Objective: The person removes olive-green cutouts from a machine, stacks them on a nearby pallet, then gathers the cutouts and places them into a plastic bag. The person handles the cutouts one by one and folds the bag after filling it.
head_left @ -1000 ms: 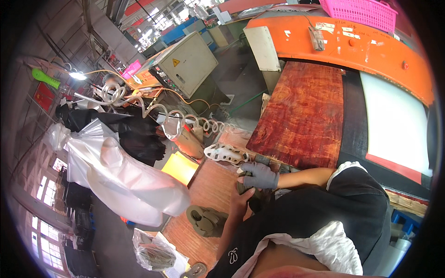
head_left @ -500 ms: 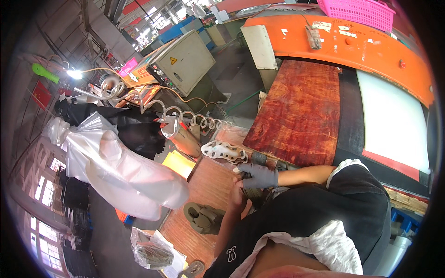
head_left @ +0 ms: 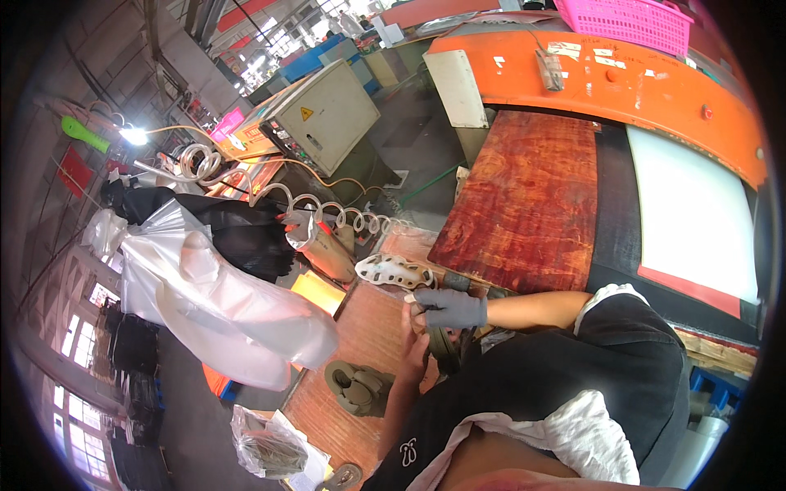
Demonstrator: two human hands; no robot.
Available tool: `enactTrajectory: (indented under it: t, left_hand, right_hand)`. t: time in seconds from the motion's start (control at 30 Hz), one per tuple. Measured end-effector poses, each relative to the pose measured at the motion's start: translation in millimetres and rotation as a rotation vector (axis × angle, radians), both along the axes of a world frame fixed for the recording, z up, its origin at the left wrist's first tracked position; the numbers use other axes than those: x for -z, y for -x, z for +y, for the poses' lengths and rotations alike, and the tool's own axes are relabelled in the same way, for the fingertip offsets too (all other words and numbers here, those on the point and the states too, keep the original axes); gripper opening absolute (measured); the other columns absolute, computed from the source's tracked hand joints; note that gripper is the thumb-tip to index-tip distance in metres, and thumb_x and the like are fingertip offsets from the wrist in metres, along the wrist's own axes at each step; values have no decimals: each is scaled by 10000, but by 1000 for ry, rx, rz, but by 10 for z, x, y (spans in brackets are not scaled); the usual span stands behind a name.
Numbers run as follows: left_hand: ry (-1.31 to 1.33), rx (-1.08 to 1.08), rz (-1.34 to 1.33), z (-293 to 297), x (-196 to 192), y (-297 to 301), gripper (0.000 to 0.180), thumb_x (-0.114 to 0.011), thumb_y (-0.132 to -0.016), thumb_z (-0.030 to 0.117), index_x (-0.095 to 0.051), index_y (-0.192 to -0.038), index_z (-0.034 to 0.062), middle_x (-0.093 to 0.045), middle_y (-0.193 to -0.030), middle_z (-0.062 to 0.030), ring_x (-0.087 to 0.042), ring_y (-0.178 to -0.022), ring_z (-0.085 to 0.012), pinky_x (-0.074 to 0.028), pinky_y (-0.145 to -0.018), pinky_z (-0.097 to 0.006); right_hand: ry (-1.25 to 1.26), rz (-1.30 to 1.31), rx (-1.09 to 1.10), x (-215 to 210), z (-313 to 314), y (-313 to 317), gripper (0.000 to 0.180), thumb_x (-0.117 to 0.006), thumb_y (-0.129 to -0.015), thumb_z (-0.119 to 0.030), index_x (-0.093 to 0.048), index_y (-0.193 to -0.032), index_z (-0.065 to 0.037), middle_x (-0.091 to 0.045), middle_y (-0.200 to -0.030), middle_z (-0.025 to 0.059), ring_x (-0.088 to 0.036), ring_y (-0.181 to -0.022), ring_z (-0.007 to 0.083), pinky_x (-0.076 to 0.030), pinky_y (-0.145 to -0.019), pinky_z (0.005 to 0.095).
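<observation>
My right hand, in a grey glove with bare fingertips, meets my left hand over the near end of the bench. Between them and my body is an olive-green shoe piece, partly covered by my fingers. My bare left hand is closed on its side. The gloved fingers are bent together at its upper end; what they pinch is too small to tell. More olive-green shoes rest on the bench beside my left forearm. Just beyond my hands lies a white shoe-shaped piece with dark holes.
The reddish wooden bench also bears a yellow sheet and a bag-like container. Clear plastic sheeting hangs at the left. A coiled hose crosses behind. An orange machine with a red-brown board stands at right.
My hands have shifted slightly left and upward, and the left fingers have come up against the gloved ones. More of the olive-green shoe piece shows below them.
</observation>
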State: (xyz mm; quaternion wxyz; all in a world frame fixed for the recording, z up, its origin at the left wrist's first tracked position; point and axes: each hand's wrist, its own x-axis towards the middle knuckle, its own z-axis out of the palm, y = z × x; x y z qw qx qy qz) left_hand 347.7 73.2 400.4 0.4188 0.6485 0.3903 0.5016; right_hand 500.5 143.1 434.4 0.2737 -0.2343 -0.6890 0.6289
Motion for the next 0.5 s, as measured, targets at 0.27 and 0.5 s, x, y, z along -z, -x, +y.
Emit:
enactTrajectory:
  t: [0.27, 0.5]
  left_hand:
    - [352, 10, -354, 47, 2, -13, 695, -531, -793, 41, -147, -1373, 41, -494, -1131, -157, -561, -959, -258, -475, -849, -411]
    - [99, -42, -206, 118, -9, -91, 814, -549, -735, -99, -92, -1386, 73, -448, -1216, -137, -506, -1065, -237, -403, -924, -391]
  right_hand:
    - [121, 109, 213, -53, 176, 87, 375, -524, -841, -297, -409, -1106, -58, -546, -772, 144, -501, -379, 168, -415, -346, 285]
    - [-247, -20, 119, 66, 87, 110, 369, -520, -831, -306, -485, -1110, -67, -608, -845, 147, -588, -806, 289, -451, -727, 380]
